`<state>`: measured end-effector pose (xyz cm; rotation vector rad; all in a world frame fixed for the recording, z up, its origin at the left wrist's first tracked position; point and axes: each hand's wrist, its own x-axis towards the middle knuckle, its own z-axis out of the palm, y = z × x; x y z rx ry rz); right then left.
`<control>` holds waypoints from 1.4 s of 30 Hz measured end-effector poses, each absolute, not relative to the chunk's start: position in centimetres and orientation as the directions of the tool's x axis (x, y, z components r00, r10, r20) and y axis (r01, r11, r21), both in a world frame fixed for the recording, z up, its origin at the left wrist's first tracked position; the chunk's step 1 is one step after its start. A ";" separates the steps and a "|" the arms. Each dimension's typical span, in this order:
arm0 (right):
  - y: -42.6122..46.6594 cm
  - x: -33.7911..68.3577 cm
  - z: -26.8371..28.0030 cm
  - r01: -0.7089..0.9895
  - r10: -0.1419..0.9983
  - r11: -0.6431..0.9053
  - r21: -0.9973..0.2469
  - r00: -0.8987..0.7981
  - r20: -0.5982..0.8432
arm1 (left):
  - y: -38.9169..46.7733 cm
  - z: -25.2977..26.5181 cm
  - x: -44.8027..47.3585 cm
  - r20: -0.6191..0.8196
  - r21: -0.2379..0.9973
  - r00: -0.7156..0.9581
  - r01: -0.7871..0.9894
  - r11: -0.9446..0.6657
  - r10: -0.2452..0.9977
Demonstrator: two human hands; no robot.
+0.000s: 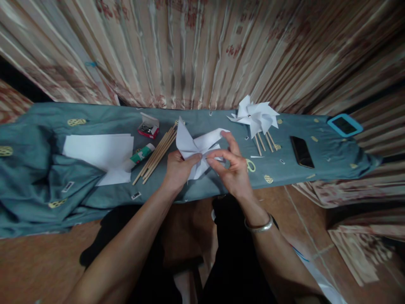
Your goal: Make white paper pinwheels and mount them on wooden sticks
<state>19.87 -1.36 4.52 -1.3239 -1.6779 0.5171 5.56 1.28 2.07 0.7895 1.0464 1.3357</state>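
A white paper pinwheel [184, 141] with folded blades is held above the cloth in front of me. My left hand [179, 169] grips it from the left, its thumb pressed near the middle. Close to that thumb, my right hand [232, 166] pinches thumb and forefinger together at the pinwheel's centre. Whatever lies in that pinch is too small to make out. Another right finger touches the tip of the upper right blade. Left of the pinwheel lies a bundle of wooden sticks [160, 153], with an open small box [148, 126] of metal bits behind it.
White paper sheets [98, 154] and a green-and-white glue stick [142, 154] lie left. Finished pinwheels [255, 116] on sticks lie back right. Scissors [251, 165] show beside my right hand. A phone [302, 151] and a blue-framed device [344, 125] lie far right.
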 end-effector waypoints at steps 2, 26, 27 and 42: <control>-1.3 19.9 4.2 0.555 0.922 0.331 -0.763 -0.017 0.388 | 1.2 2.1 5.6 -0.152 0.922 -0.058 -0.368 0.120 0.987; -1.0 20.1 3.4 0.506 0.940 0.284 -0.815 0.019 0.340 | 0.7 2.2 5.5 -0.162 0.930 -0.005 -0.334 0.151 0.987; -1.0 20.1 3.4 0.501 0.943 0.279 -0.819 0.020 0.333 | 0.7 2.3 5.5 -0.169 0.930 -0.004 -0.332 0.158 0.986; -1.1 19.7 3.2 0.402 0.968 0.195 -0.895 0.070 0.242 | 0.6 2.5 5.0 -0.153 0.931 0.083 -0.321 0.172 0.985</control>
